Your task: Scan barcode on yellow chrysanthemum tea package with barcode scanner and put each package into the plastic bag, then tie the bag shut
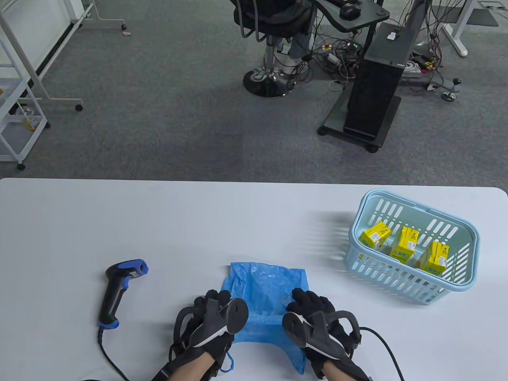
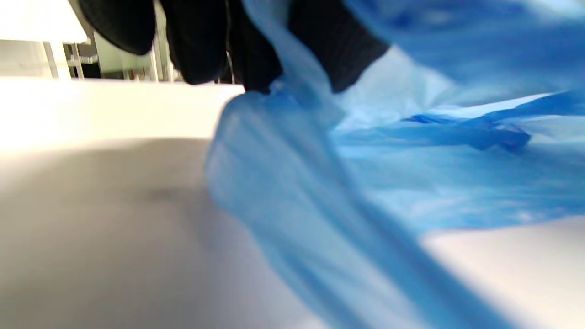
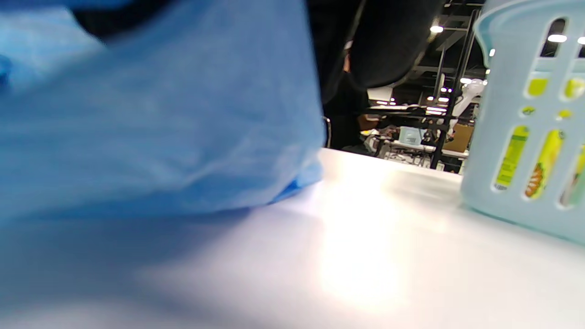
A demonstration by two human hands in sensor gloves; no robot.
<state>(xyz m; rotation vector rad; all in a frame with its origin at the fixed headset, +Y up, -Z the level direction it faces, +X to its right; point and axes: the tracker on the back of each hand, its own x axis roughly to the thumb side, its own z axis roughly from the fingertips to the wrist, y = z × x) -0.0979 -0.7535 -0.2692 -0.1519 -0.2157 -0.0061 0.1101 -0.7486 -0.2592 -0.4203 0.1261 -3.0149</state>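
A blue plastic bag (image 1: 264,282) lies flat on the white table near the front edge. My left hand (image 1: 217,298) grips its left side; in the left wrist view, gloved fingertips (image 2: 260,73) pinch the blue film (image 2: 365,183). My right hand (image 1: 302,299) holds the bag's right side, fingers curled over the plastic (image 3: 160,114). Three yellow chrysanthemum tea packages (image 1: 375,235) (image 1: 405,244) (image 1: 435,258) stand in a light blue basket (image 1: 397,278) at the right. The black and blue barcode scanner (image 1: 119,289) lies to the left of my hands, untouched.
The scanner's cable (image 1: 109,355) runs off the front edge of the table. In the right wrist view the basket (image 3: 516,196) stands close on the right, with yellow packages (image 3: 509,157) showing through its slots. An office chair and a computer stand are on the floor beyond the table.
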